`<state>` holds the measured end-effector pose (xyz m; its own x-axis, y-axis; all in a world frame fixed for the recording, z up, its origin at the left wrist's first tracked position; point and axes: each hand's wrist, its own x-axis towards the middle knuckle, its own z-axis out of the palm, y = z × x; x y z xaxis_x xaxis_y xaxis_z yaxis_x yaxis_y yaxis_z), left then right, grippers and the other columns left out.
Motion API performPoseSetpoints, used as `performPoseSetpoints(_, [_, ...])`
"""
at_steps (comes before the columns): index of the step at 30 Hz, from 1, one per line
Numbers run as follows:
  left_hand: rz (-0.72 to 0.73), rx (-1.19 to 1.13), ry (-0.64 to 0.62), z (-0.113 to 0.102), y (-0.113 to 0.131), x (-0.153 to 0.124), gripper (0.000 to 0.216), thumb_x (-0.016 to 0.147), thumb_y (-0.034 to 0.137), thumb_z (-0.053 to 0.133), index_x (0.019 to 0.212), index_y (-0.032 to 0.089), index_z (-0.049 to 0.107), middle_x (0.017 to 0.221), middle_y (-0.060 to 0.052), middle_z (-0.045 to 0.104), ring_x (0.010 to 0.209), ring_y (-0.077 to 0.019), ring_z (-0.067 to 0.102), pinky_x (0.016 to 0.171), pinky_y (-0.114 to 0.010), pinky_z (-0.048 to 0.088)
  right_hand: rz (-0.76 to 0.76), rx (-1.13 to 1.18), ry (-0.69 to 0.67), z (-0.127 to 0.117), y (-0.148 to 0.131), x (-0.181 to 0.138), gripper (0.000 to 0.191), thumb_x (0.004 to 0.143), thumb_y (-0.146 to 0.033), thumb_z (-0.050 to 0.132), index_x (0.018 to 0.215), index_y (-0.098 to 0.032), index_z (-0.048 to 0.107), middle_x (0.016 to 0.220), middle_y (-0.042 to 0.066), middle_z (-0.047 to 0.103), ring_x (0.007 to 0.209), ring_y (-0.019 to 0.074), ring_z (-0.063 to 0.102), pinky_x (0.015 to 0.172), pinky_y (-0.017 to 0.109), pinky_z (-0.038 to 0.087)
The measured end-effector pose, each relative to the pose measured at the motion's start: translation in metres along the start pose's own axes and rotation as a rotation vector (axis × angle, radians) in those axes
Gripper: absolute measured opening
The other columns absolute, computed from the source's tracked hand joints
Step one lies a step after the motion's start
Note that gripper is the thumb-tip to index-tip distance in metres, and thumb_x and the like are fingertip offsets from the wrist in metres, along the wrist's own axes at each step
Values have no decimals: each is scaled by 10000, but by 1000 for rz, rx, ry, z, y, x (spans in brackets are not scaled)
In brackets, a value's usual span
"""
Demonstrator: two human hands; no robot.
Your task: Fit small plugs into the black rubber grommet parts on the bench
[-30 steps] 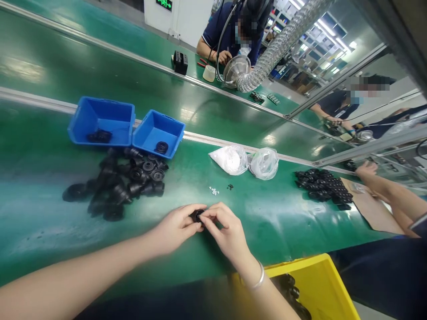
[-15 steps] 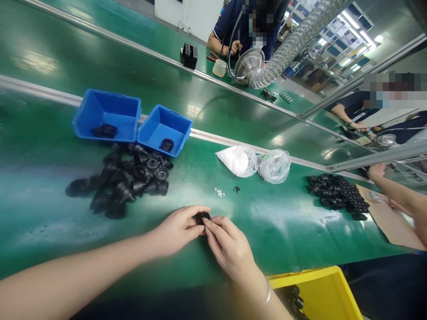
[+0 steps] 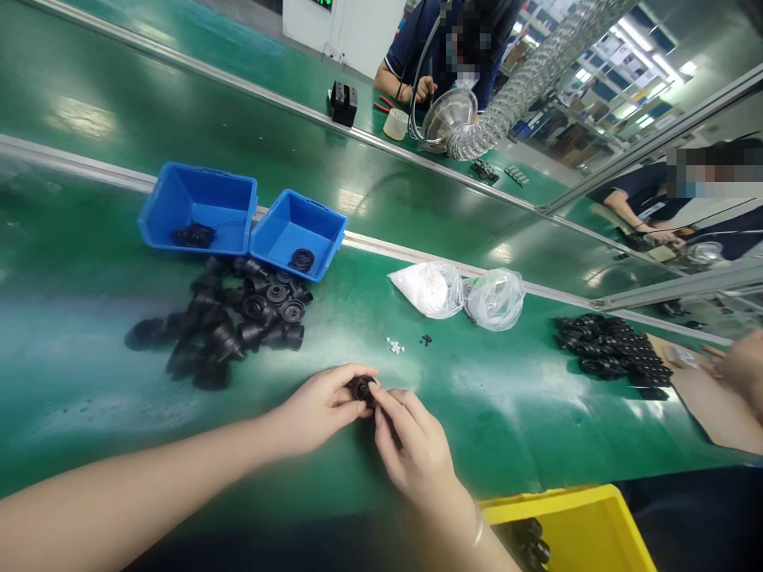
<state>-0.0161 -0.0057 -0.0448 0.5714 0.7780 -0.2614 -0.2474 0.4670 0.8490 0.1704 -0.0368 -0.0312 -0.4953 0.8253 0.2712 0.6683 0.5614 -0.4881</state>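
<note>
My left hand (image 3: 319,409) is curled round a small black round part (image 3: 362,388) just above the green table. My right hand (image 3: 411,445) meets it from the right, fingertips pinched on the same part. A heap of similar black parts (image 3: 230,322) lies to the upper left of my hands. Tiny white pieces (image 3: 394,346) and tiny black pieces (image 3: 425,340) sit a little beyond my fingers.
Two blue bins (image 3: 199,208) (image 3: 298,232) hold black rings behind the heap. Two clear plastic bags (image 3: 458,292) lie mid-table. A yellow bin (image 3: 572,528) with black parts sits at the near edge. Another black pile (image 3: 613,353) and a co-worker's hand (image 3: 742,369) are at right. A person works across the conveyor.
My hands stay together on the black part; the right fingers shifted lower onto it. The view drifted right. The co-worker's arm at right pulled back toward the edge.
</note>
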Motion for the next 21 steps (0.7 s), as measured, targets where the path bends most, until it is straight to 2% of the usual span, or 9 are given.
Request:
performPoseSetpoints(5, [15,57,10,2,4,-1,393,816,214,602,1201,178,527,1155,-98,619,1077,-258,603,946,-425,463,-58,-125,-46,0,0,1,460,878,-96,465,1323,-208,490,973,102,609,885,219,614,727,354,553])
performPoseSetpoints(10, [50,-5,-1,4,11,-4,344,836,254,606,1168,182,549,1179,-93,604,1089,-253,601,964,-425,463,79,77,197,0,2,4,441,864,-67,494,1277,-220,472,879,58,593,762,173,591,678,312,535])
performPoseSetpoints(12, [61,-23,8,4,11,-4,300,862,276,580,1145,176,568,1204,-97,591,1091,-253,602,969,-430,469,108,111,227,0,1,5,433,867,-77,495,1272,-224,463,846,44,573,719,165,575,660,309,529])
performPoseSetpoints(17, [119,80,33,3,10,-3,218,885,277,544,1054,165,623,1032,-66,648,1013,-223,604,922,-394,500,90,98,50,2,-4,3,461,891,-143,460,1344,-210,404,899,69,582,752,181,582,665,332,536])
performPoseSetpoints(21, [133,150,31,1,9,-3,234,883,261,541,1090,176,609,1070,-74,663,1034,-223,607,939,-382,475,9,-32,-7,5,-4,3,506,895,-189,486,1386,-188,366,967,98,609,832,209,616,696,360,556])
